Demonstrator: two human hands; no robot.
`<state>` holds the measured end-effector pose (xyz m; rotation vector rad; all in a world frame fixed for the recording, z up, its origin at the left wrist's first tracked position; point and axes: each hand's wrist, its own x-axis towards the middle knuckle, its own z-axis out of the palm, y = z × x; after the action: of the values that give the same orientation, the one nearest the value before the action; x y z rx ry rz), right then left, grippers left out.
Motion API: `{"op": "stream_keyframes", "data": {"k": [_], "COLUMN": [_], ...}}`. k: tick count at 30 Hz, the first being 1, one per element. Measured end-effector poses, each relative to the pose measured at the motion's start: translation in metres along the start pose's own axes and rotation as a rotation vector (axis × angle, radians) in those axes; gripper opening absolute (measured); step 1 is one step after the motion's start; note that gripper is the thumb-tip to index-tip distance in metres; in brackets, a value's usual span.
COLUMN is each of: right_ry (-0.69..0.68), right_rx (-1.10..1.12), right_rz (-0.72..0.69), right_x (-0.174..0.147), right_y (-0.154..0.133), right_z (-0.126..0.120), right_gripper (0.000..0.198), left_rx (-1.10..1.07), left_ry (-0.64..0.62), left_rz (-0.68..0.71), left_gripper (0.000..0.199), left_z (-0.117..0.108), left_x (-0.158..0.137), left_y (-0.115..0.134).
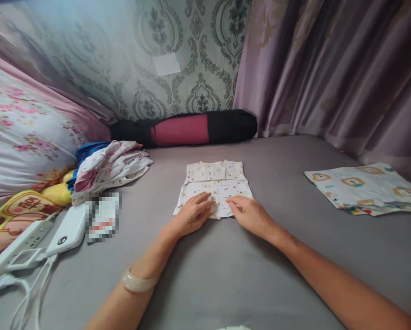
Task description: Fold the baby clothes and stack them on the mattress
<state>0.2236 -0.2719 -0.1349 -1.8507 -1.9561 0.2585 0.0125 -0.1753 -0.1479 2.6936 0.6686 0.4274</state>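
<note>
A small white baby shirt (195, 188) with a scattered print lies folded on the grey bed sheet (205, 275) in front of me. Its upper part is doubled over in a band, and a pale yellow strip runs down the middle. My left hand (196, 211) rests on its lower left part, palm down with the fingers stretched out. At the lower right edge, my right hand (252, 215) has its fingers curled and the thumb and forefinger in a pinch on the cloth. The fingers cover part of the lower edge.
To the left are a heap of clothes (111, 167), a white power bank (68, 231), a power strip (26, 243) with cables and a blurred packet (104, 217). Folded printed cloth (367, 188) lies right. A black-and-red bolster (181, 129) lines the wall.
</note>
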Motion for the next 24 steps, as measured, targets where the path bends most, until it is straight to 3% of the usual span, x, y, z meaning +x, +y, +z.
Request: {"op": "stream_keyframes", "data": {"k": [3, 6, 9, 16, 24], "right_ry": [0.127, 0.066, -0.034, -0.146, -0.21], "right_rx": [-0.163, -0.275, -0.282, -0.209, -0.053], "right_rz": [0.304, 0.493, 0.585, 0.616, 0.489], "right_x": [0.006, 0.006, 0.005, 0.01, 0.008], "right_y": [0.026, 0.046, 0.049, 0.041, 0.072], "right_z": [-0.011, -0.017, -0.018, -0.019, -0.021], "right_gripper": [0.032, 0.03, 0.033, 0.035, 0.031], "left_rx": [0.0, -0.004, -0.002, 0.049, 0.048], "left_ry": [-0.043, -0.082, -0.117, -0.188, -0.204], "left_rz": [0.049, 0.093, 0.128, 0.121, 0.105], "left_gripper": [0.038, 0.04, 0.041, 0.047, 0.047], "left_z": [-0.003, -0.006, -0.006, 0.002, 0.002], "left_x": [0.001, 0.002, 0.002, 0.001, 0.002], "left_y": [0.007, 0.013, 0.016, 0.022, 0.025]}}
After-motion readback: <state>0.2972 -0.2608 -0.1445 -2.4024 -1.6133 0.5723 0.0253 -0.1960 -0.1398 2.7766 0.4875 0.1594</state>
